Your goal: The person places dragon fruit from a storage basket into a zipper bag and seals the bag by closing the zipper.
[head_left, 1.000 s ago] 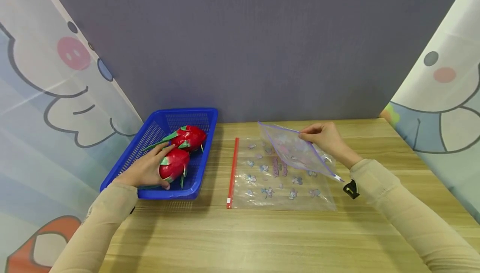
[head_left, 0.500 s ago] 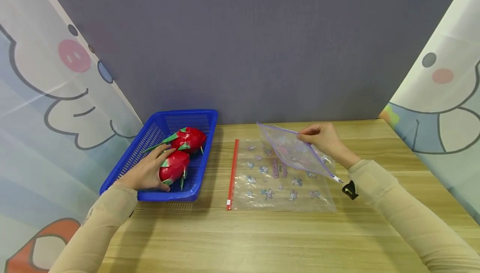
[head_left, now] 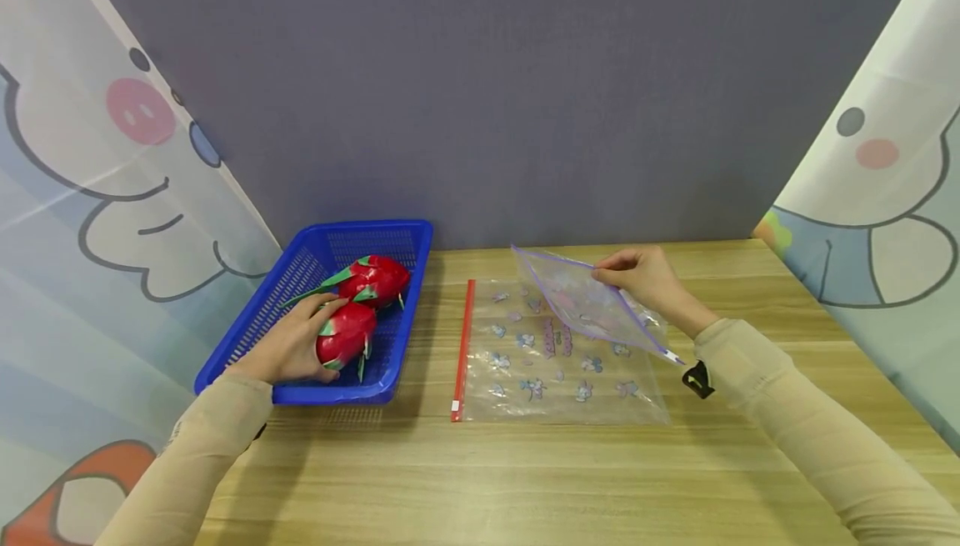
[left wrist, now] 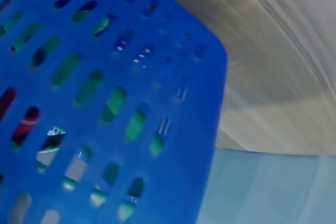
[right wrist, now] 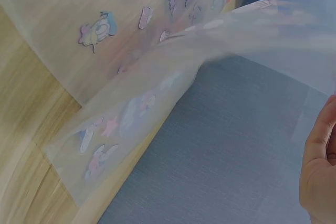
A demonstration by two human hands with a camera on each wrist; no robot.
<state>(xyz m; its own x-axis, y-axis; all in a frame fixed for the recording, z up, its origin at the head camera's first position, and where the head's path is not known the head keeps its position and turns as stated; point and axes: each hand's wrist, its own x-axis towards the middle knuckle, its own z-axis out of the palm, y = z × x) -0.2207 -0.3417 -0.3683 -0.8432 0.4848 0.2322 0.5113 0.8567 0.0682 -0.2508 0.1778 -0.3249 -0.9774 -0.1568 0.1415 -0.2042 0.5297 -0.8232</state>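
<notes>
In the head view my left hand (head_left: 292,342) reaches into a blue plastic basket (head_left: 405,346). Its fingers and thumb are spread round the nearer red dragon fruit (head_left: 348,333), which has green leafy tips. A second dragon fruit (head_left: 378,278) lies just behind it. On the right, my right hand (head_left: 645,279) pinches the purple-edged mouth of a clear zip bag (head_left: 592,304), lifting that edge above the table. Below it lies a flat clear zip bag (head_left: 517,400) with a red slider strip and printed cartoon figures. The basket wall hides my left hand in the left wrist view.
The wooden table (head_left: 525,479) ends at a grey panel (head_left: 495,96) behind the basket and bags. Cartoon-printed curtains (head_left: 892,237) hang on both sides. A black strap (head_left: 697,379) dangles from my right wrist.
</notes>
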